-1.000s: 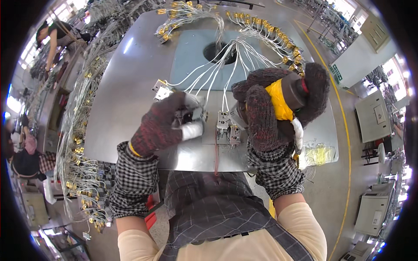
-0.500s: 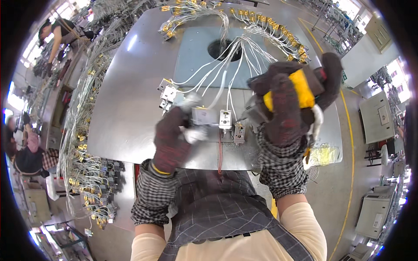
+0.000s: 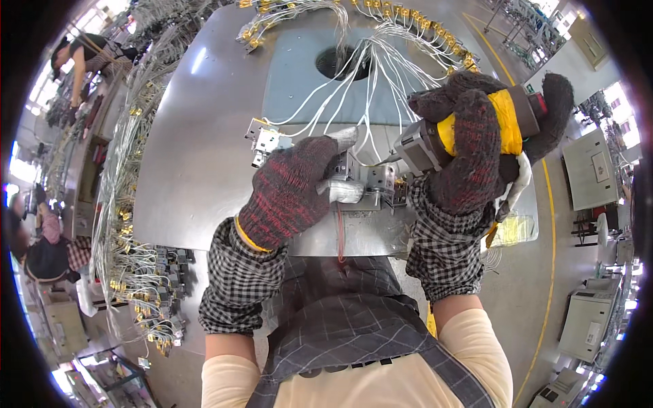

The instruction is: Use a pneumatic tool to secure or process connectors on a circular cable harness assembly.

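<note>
Gloves cover both hands at the near edge of the grey metal workbench (image 3: 183,156). The left hand (image 3: 289,190) pinches a small metal connector block (image 3: 343,166) between white-tipped fingers (image 3: 340,192), holding it on the bench beside similar blocks (image 3: 381,180). The right hand (image 3: 476,146) is wrapped tight around a yellow-and-grey power screwdriver (image 3: 469,129), its nose aimed at the blocks. White wires (image 3: 354,88) run from them to a round hole (image 3: 343,62) near the far edge.
</note>
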`<control>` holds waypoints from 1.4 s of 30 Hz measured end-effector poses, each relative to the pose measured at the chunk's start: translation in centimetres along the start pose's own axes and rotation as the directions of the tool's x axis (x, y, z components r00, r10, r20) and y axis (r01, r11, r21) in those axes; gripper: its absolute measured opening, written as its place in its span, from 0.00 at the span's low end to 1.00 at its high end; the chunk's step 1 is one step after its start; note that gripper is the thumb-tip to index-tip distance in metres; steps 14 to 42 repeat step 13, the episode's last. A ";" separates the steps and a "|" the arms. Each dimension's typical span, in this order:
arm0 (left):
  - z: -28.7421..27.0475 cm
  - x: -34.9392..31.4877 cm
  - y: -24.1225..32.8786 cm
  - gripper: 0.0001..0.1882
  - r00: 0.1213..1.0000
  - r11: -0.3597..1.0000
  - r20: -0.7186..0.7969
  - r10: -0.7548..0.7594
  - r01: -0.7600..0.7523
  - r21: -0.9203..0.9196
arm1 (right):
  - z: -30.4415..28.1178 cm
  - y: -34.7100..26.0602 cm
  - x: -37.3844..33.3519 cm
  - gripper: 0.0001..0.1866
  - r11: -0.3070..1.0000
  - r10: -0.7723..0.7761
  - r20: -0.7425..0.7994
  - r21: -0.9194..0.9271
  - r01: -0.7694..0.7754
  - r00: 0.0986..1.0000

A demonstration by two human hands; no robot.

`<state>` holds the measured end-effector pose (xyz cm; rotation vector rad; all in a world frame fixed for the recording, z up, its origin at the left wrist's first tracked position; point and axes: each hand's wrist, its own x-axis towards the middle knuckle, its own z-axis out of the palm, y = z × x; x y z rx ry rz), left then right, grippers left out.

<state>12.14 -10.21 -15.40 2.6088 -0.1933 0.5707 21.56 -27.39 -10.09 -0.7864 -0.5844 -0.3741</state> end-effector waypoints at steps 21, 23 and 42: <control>0.8 1.5 -0.2 0.28 0.981 1.000 0.192 -0.015 0.013 0.012 | -0.1 2.4 -0.7 0.43 0.968 -0.213 0.176 -0.094 0.232 0.961; 0.8 1.5 -0.2 0.28 0.981 1.000 0.192 -0.015 0.013 0.012 | -0.1 2.4 -0.7 0.43 0.968 -0.213 0.176 -0.094 0.232 0.961; 0.8 1.5 -0.2 0.28 0.981 1.000 0.192 -0.015 0.013 0.012 | -0.1 2.4 -0.7 0.43 0.968 -0.213 0.176 -0.094 0.232 0.961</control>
